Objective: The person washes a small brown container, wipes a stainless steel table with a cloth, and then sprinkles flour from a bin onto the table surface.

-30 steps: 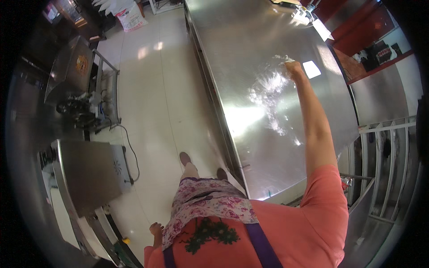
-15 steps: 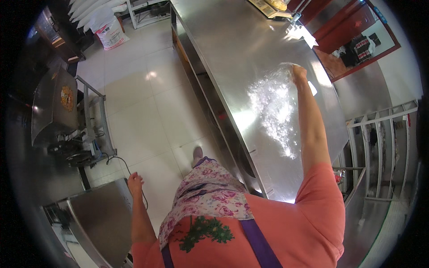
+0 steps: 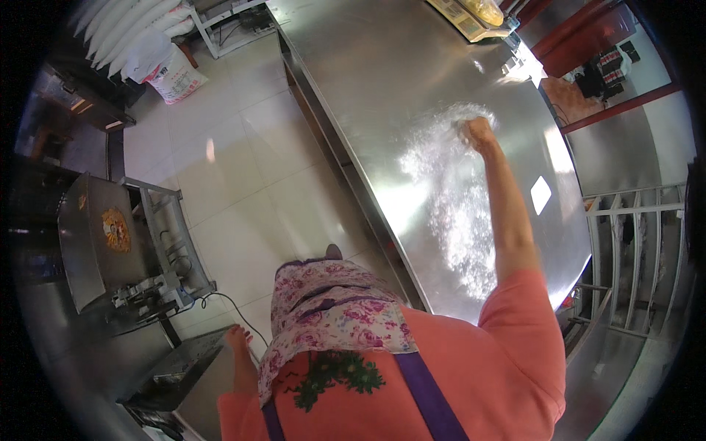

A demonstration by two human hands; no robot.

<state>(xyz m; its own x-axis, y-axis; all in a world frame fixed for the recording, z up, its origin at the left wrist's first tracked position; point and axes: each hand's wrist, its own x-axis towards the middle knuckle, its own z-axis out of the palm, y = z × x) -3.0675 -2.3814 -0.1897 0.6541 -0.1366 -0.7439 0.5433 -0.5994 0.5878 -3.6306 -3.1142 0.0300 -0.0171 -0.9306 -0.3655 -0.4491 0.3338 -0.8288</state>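
Observation:
A broad patch of white, flour-like powder (image 3: pixel 460 213) lies on the steel table (image 3: pixel 346 81) to my right. At its far end my right hand (image 3: pixel 479 134) is low over the powder, arm stretched out and fingers curled. Whether anything is inside those fingers is hidden. To the right of the powder sits a small flat white rectangle (image 3: pixel 540 195). My left hand (image 3: pixel 237 338) hangs low at my left side, empty, with its fingers loosely apart. It is nearest a dark cable and a metal cabinet (image 3: pixel 209 382).
A scale (image 3: pixel 468 20) with a yellowish bag on it stands at the table's far end. On the left is a steel machine (image 3: pixel 95 235) on a frame, its cable (image 3: pixel 239 312) trailing. White sacks (image 3: pixel 173 77) are at the far left; a rack (image 3: pixel 640 250) stands right.
My right hand has moved slightly left and nearer, over the powder, which now spreads wider around it. My left hand has dropped lower. The whole view has shifted with my head.

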